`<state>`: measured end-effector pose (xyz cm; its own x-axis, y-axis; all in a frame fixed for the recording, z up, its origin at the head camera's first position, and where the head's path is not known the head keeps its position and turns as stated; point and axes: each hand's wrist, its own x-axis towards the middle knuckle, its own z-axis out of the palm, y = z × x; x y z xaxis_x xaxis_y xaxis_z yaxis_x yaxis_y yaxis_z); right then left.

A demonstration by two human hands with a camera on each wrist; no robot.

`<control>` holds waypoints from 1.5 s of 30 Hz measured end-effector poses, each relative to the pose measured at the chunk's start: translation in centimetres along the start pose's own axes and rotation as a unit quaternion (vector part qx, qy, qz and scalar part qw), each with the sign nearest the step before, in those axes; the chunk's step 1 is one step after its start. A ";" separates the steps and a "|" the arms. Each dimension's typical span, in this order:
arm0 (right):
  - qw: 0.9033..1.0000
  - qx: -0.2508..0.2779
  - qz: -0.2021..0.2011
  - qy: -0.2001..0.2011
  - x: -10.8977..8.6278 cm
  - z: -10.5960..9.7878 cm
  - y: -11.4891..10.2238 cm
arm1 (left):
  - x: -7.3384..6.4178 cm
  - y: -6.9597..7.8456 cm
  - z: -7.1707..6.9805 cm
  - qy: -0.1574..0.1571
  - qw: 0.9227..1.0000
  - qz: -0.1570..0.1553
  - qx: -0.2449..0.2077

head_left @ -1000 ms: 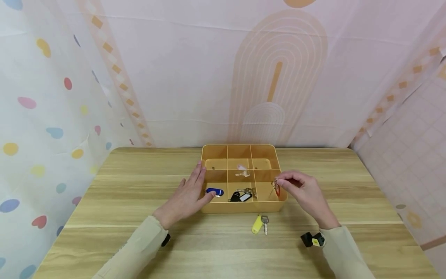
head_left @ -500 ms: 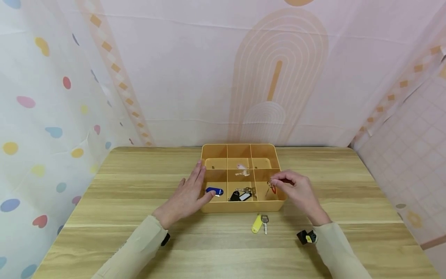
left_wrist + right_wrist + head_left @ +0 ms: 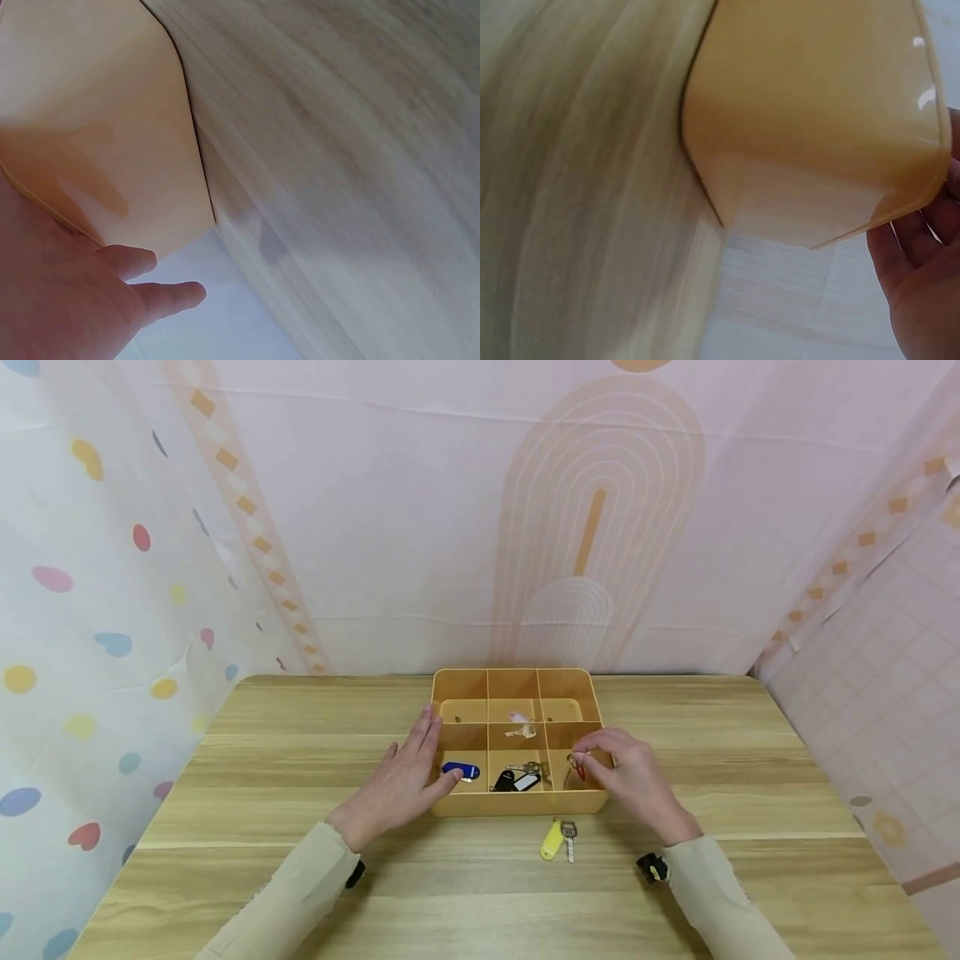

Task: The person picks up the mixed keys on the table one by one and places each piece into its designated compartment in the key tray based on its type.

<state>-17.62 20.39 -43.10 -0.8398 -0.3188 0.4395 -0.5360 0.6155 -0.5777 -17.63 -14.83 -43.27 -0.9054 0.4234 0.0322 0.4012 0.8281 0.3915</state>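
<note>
A yellow-orange divided box (image 3: 517, 804) stands on the table. Against its left side rests my left hand (image 3: 393, 789), fingers straight, the thumb reaching over the front left compartment. A blue key tag (image 3: 461, 770) lies in there. My right hand (image 3: 633, 781) pinches a key with a red tag (image 3: 578, 770) by its ring, low in the front right compartment. In the front middle compartment lie black key tags (image 3: 517, 781) with keys (image 3: 531, 768). A pale pink tag (image 3: 517, 717) is in the back middle one, its key (image 3: 522, 731) close by. The right wrist view shows the box wall (image 3: 810, 97), not the key.
On the table (image 3: 300, 760) in front of the box lie a yellow key tag (image 3: 552, 841) and its key (image 3: 569, 841). A patterned cloth (image 3: 397, 527) hangs behind the table's far edge.
My right hand has moved left and slightly down from the box's right rim, carrying the key with the red tag into the front right compartment. My left hand stays put.
</note>
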 end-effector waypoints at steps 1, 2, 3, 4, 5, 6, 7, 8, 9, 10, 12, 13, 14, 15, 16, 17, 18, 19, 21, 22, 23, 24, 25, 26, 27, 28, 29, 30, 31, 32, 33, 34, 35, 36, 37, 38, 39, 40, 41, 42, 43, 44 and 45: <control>1.000 -0.005 -0.002 -0.002 0.0 0.0 0.0 | 0.0 0.0 0.0 -0.001 1.000 0.001 0.000; 1.000 -0.011 -0.004 -0.005 0.0 0.1 0.0 | 0.0 0.0 0.0 -0.001 1.000 0.001 -0.001; 1.000 -0.016 -0.004 -0.007 0.0 0.1 0.1 | 0.0 0.0 0.0 -0.001 1.000 0.001 -0.001; 1.000 -0.021 -0.005 -0.009 0.0 0.1 0.1 | 0.0 -0.1 0.0 -0.001 1.000 0.001 -0.002; 1.000 -0.025 -0.007 -0.009 0.0 0.2 0.1 | 0.0 -0.1 0.0 0.001 1.000 0.002 -0.002; 1.000 -0.028 -0.008 -0.010 0.1 0.2 0.1 | 0.0 -0.1 0.0 0.001 1.000 0.002 -0.004; 0.999 -0.031 -0.010 -0.010 0.1 0.2 0.1 | 0.0 -0.1 -0.1 0.002 1.000 0.002 -0.004; 0.999 -0.034 -0.011 -0.010 0.1 0.2 0.1 | 0.0 -0.1 -0.1 0.003 1.000 0.002 -0.004; 0.999 -0.036 -0.012 -0.009 0.1 0.3 0.1 | 0.0 -0.1 -0.1 0.003 1.000 0.002 -0.004; 0.999 -0.038 -0.012 -0.009 0.1 0.3 0.1 | 0.0 -0.1 -0.1 0.003 1.000 0.002 -0.004; 0.999 -0.043 -0.010 -0.010 0.2 0.3 0.2 | 0.0 -0.1 -0.1 0.002 1.000 0.002 -0.002; 0.999 -0.045 -0.008 -0.012 0.2 0.3 0.1 | 0.1 -0.1 0.0 0.002 1.000 0.003 -0.001; 0.999 -0.048 -0.005 -0.015 0.2 0.3 0.2 | 0.1 -0.1 0.0 0.001 1.000 0.003 0.000; 0.999 -0.050 -0.002 -0.017 0.2 0.3 0.2 | 0.1 -0.1 0.0 0.001 1.000 0.003 0.001; 0.998 -0.052 0.003 -0.021 0.2 0.3 0.2 | 0.1 -0.1 0.0 0.001 1.000 0.003 0.001; 0.998 -0.053 0.010 -0.026 0.1 0.3 0.1 | 0.1 -0.1 0.0 0.001 1.000 0.003 0.001; 0.998 -0.054 0.015 -0.030 0.1 0.2 0.2 | 0.1 0.0 0.0 0.000 1.000 0.002 -0.001; 0.998 -0.054 0.020 -0.033 0.0 0.2 0.1 | 0.1 0.0 0.1 0.000 1.000 0.002 -0.002; 0.997 -0.053 0.029 -0.040 -0.2 0.0 0.1 | 0.1 0.0 0.1 0.000 1.000 0.002 -0.003; 0.997 -0.052 0.032 -0.043 -0.3 -0.1 0.0 | 0.0 0.0 0.0 0.000 1.000 0.002 -0.005; 0.997 -0.051 0.036 -0.046 -0.4 -0.2 0.0 | 0.1 0.0 0.0 0.001 1.000 0.002 -0.005; 0.997 -0.050 0.037 -0.047 -0.6 -0.3 0.0 | 0.1 0.1 0.0 0.001 1.000 0.003 -0.005; 0.997 -0.047 0.039 -0.048 -0.7 -0.4 -0.1 | 0.1 0.1 0.0 0.001 1.000 0.002 -0.005; 0.997 -0.045 0.042 -0.050 -0.9 -0.5 -0.1 | 0.1 0.1 0.0 0.001 1.000 0.003 -0.004; 0.997 -0.043 0.044 -0.052 -1.0 -0.7 -0.2 | 0.1 0.1 0.0 0.000 1.000 0.002 -0.005; 0.997 -0.041 0.045 -0.053 -1.2 -0.8 -0.2 | 0.1 0.1 0.0 0.000 1.000 0.002 -0.005; 0.997 -0.040 0.045 -0.054 -1.3 -0.9 -0.3 | 0.1 0.1 0.0 0.000 1.000 0.002 -0.005; 0.997 -0.038 0.044 -0.054 -1.5 -1.0 -0.4 | 0.1 0.1 0.0 -0.001 1.000 0.002 -0.005; 0.997 -0.036 0.044 -0.053 -1.7 -1.1 -0.5 | 0.1 0.1 0.0 -0.001 1.000 0.002 -0.004; 0.997 -0.035 0.042 -0.052 -1.9 -1.3 -0.6 | 0.1 0.1 0.0 -0.001 1.000 0.002 -0.004; 0.997 -0.034 0.040 -0.051 -2.1 -1.4 -0.7 | 0.1 0.1 0.0 -0.002 1.000 0.002 -0.005; 0.997 -0.034 0.040 -0.049 -2.3 -1.5 -0.8 | 0.1 0.1 0.0 -0.002 1.000 0.003 -0.004; 0.998 -0.030 0.040 -0.047 -2.6 -1.6 -0.9 | 0.2 0.0 0.0 -0.003 1.000 0.003 -0.003; 0.998 -0.028 0.041 -0.045 -2.8 -1.7 -1.0 | 0.2 0.0 0.0 -0.002 1.000 0.003 -0.003; 0.998 -0.024 0.042 -0.043 -3.0 -1.9 -1.1 | 0.2 0.0 0.0 -0.002 1.000 0.003 -0.002; 0.998 -0.022 0.042 -0.040 -3.2 -2.0 -1.3 | 0.2 0.0 0.0 -0.002 1.000 0.002 -0.002; 0.998 -0.019 0.044 -0.038 -3.4 -2.1 -1.4 | 0.2 0.0 0.0 -0.002 1.000 0.002 -0.002; 0.998 -0.015 0.046 -0.036 -3.6 -2.1 -1.6 | 0.2 0.0 -0.1 -0.002 1.000 0.002 -0.001; 0.998 -0.011 0.048 -0.034 -3.8 -2.2 -1.7 | 0.2 0.0 -0.1 0.000 1.000 0.003 0.000; 0.998 -0.006 0.050 -0.031 -4.0 -2.3 -1.9 | 0.2 0.0 -0.1 0.000 1.000 0.003 0.000; 0.998 -0.002 0.052 -0.029 -4.2 -2.3 -2.1 | 0.2 0.0 -0.1 -0.001 1.000 0.003 0.000; 0.998 0.000 0.055 -0.025 -4.4 -2.4 -2.3 | 0.2 -0.1 -0.1 -0.001 1.000 0.003 0.000; 0.998 0.004 0.057 -0.021 -4.5 -2.4 -2.4 | 0.2 -0.1 -0.1 -0.001 1.000 0.004 -0.001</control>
<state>-12.31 22.08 -42.02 -0.8982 -0.2776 0.3410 -0.4373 0.6441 -0.6276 -17.88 -14.81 -43.20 -0.9023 0.4298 0.0340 0.4075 0.8245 0.3926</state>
